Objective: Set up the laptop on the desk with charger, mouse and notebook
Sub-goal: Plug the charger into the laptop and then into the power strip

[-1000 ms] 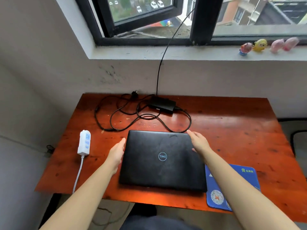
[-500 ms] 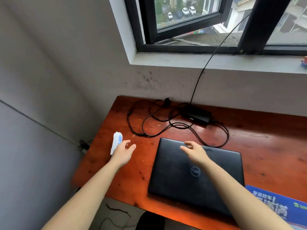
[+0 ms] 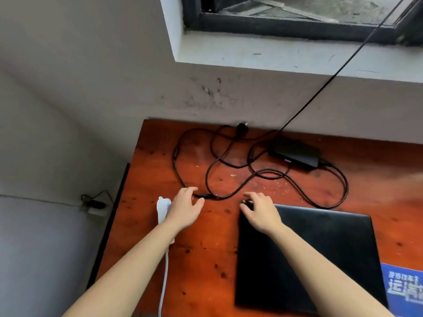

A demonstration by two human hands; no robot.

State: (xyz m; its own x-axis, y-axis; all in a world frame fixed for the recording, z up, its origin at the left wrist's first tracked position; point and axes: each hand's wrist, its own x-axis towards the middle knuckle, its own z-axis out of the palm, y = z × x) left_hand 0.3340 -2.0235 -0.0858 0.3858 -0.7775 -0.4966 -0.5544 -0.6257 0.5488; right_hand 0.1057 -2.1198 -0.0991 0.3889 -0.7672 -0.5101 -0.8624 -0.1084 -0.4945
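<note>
A closed black laptop (image 3: 320, 252) lies flat on the red-brown wooden desk (image 3: 206, 259). Behind it sits the black charger brick (image 3: 295, 154), its cable (image 3: 229, 170) looping over the desk. My left hand (image 3: 185, 209) hovers with fingers spread, fingertips at the cable's end near the desk's left side, holding nothing I can see. My right hand (image 3: 261, 211) rests on the laptop's back left corner, fingers curled over the edge. No mouse or notebook is in view.
A white power strip (image 3: 161, 209) lies under my left wrist, its white cord running off the front edge. A blue mouse pad (image 3: 405, 287) shows at the right of the laptop. A black wire (image 3: 343, 65) rises to the window sill. The wall stands close behind.
The view has swung left and closer. My left hand moved forward from beside the power strip to the cable's end. My right hand shifted from the lid's middle to its back left corner.
</note>
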